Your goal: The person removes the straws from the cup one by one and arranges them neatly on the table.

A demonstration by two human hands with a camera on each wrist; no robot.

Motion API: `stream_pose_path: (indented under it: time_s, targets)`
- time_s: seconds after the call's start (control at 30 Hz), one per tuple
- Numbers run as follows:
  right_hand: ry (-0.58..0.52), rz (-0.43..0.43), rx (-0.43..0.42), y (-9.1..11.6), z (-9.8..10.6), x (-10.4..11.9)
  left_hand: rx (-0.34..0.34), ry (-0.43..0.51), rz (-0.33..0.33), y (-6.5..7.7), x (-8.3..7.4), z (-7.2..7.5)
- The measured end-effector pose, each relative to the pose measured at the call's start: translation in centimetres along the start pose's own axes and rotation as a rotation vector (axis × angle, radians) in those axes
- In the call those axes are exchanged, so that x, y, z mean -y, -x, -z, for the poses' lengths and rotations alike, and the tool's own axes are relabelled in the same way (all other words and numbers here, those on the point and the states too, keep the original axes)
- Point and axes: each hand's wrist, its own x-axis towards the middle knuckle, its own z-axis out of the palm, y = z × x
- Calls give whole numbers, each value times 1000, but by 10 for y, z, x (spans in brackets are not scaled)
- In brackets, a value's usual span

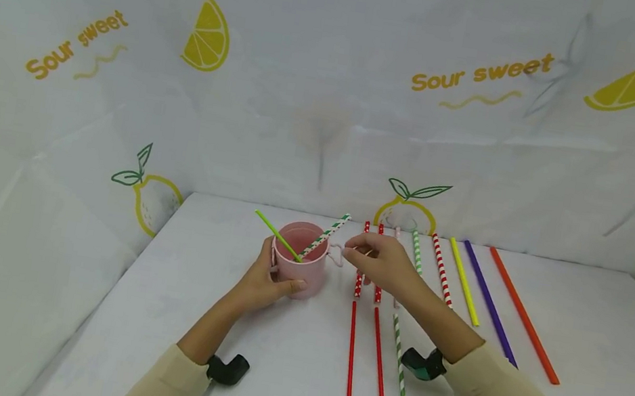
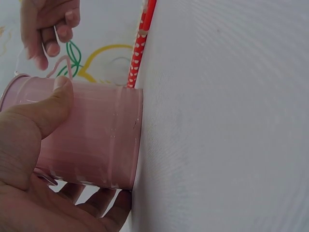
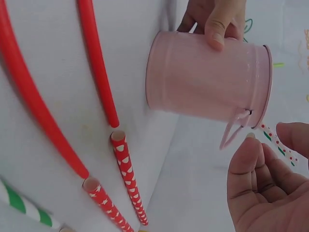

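A pink metal bucket stands on the white table, with small loop handles at its sides. My left hand grips it from the left, thumb across the front and fingers around the far side. A lime-green straw and a white straw with green and red marks lean out of the bucket. Just right of the rim, close to the heart-like side handle, hovers my right hand. In the right wrist view its fingers are loosely bent, the thumb is apart, and nothing lies between them.
Right of the bucket lie red patterned straws, plain red straws and a green-striped straw. Farther right are a red-striped straw, a yellow straw, a purple straw and an orange straw. A lemon-print cloth hangs behind.
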Motion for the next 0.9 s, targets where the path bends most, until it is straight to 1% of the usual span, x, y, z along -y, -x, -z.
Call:
stream_pose_path:
  time_s: [0.07, 0.17, 0.3, 0.4, 0.43, 0.53, 0.6, 0.67, 0.9]
  targets:
    - [-15, -1, -20, -5, -5, 4, -2, -12, 5, -5, 11, 0]
    - [-34, 8, -44, -11, -11, 7, -2, -22, -5, -12, 27, 0]
    - [-66, 30, -62, -18, -17, 7, 1, -16, -14, -12, 28, 0]
    - [-85, 34, -75, -21, -21, 9, 2, -15, -2, -12, 29, 1]
    - [-92, 34, -78, -21, -23, 9, 5, -14, -7, -12, 29, 0]
    - [-100, 29, -89, -21, -26, 10, 6, -18, 4, -11, 29, 0]
    - [-97, 27, -90, -21, -28, 11, 6, -20, -5, -11, 29, 0]
    - [-90, 25, -92, -21, -30, 12, 5, -22, -1, -11, 29, 0]
    - [-108, 12, -51, -17, -30, 14, 3, -25, -4, -12, 30, 1]
